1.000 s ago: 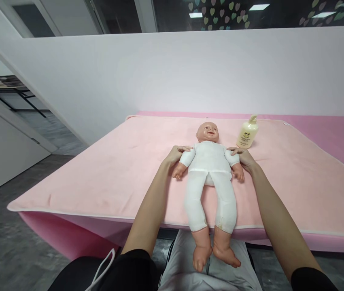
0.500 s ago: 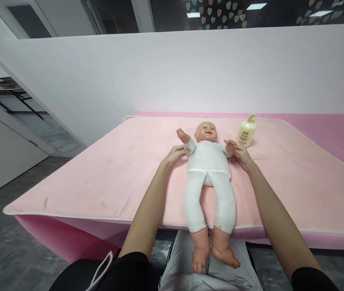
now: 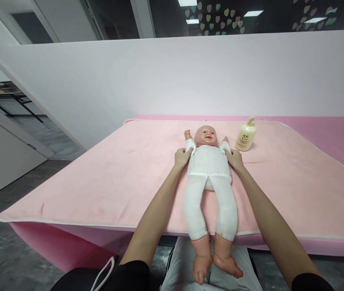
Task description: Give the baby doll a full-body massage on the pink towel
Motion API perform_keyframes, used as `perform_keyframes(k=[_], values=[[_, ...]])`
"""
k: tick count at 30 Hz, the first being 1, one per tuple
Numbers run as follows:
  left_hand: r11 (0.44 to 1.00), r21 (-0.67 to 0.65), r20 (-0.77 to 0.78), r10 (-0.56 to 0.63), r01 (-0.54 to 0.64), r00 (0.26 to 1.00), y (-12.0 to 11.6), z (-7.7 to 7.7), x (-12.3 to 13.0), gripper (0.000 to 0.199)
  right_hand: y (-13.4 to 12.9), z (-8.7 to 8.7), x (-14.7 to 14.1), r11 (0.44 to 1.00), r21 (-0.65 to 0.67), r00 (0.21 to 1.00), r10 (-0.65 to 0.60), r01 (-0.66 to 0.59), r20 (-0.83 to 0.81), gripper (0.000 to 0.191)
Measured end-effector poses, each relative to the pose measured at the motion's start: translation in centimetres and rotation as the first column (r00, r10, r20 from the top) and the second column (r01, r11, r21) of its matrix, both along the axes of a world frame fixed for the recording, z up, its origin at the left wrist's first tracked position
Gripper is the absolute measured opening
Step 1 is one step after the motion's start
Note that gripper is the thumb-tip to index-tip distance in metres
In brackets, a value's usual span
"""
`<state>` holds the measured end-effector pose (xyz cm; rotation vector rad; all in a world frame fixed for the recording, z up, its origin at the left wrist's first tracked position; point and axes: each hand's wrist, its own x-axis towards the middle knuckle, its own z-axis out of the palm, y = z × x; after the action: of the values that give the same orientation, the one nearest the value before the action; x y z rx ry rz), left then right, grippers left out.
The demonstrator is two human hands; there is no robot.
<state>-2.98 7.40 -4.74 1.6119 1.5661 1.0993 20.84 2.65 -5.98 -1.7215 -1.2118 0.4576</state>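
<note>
Pale pink blanket (image 3: 114,178) spreads across mid-frame below a white wall (image 3: 190,76). Just right of center, a doll (image 3: 209,159) lies face up (its feet (image 3: 202,256) jut past the near edge). Left hand (image 3: 183,157) and right hand (image 3: 235,159) each grip one sleeved arm, fingers closed. Pump bottle (image 3: 245,136) stands nearby, farther right.

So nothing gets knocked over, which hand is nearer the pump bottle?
Right: the right hand is close beside the pump bottle; the left hand is across the doll.
</note>
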Motion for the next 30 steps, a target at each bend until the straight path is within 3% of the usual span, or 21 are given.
perform_keyframes(k=[3, 7, 10, 15, 18, 23, 26, 30], values=[[0.996, -0.031, 0.173, -0.075, 0.082, 0.982, -0.2, 0.2, -0.3, 0.037, -0.3, 0.0, 0.5, 0.996, 0.01, 0.972, 0.084, -0.084, -0.221, 0.033], [0.95, -0.025, 0.472, -0.263, 0.311, 0.842, -0.4, 0.5, -1.6, 0.035, -1.0, 0.2, 1.5, 0.959, 0.136, 0.804, 0.284, -0.25, -0.523, 0.035], [0.931, -0.044, 0.584, -0.271, 0.363, 0.765, -0.5, 0.5, -2.4, 0.035, -1.3, 0.2, 2.1, 0.935, 0.196, 0.71, 0.351, -0.294, -0.611, 0.031], [0.908, 0.011, 0.646, -0.326, 0.419, 0.69, -0.3, -0.1, -2.9, 0.022, -1.4, -0.2, 2.6, 0.916, 0.26, 0.64, 0.4, -0.306, -0.656, 0.014], [0.893, 0.032, 0.612, -0.372, 0.448, 0.698, -0.3, -0.2, -3.3, 0.023, -1.3, -0.4, 2.7, 0.908, 0.269, 0.641, 0.418, -0.322, -0.644, 0.012], [0.861, -0.013, 0.519, -0.429, 0.508, 0.739, -0.2, 0.2, -3.8, 0.033, -1.2, -0.3, 2.5, 0.934, 0.239, 0.707, 0.358, -0.266, -0.611, 0.024], [0.867, -0.014, 0.488, -0.428, 0.497, 0.76, -0.2, 0.5, -3.7, 0.026, -1.2, -0.1, 2.2, 0.928, 0.244, 0.725, 0.372, -0.281, -0.579, 0.028], [0.891, 0.022, 0.479, -0.408, 0.454, 0.777, -0.7, 1.0, -3.0, 0.032, -1.2, 0.2, 1.7, 0.939, 0.231, 0.769, 0.34, -0.253, -0.541, 0.027]])
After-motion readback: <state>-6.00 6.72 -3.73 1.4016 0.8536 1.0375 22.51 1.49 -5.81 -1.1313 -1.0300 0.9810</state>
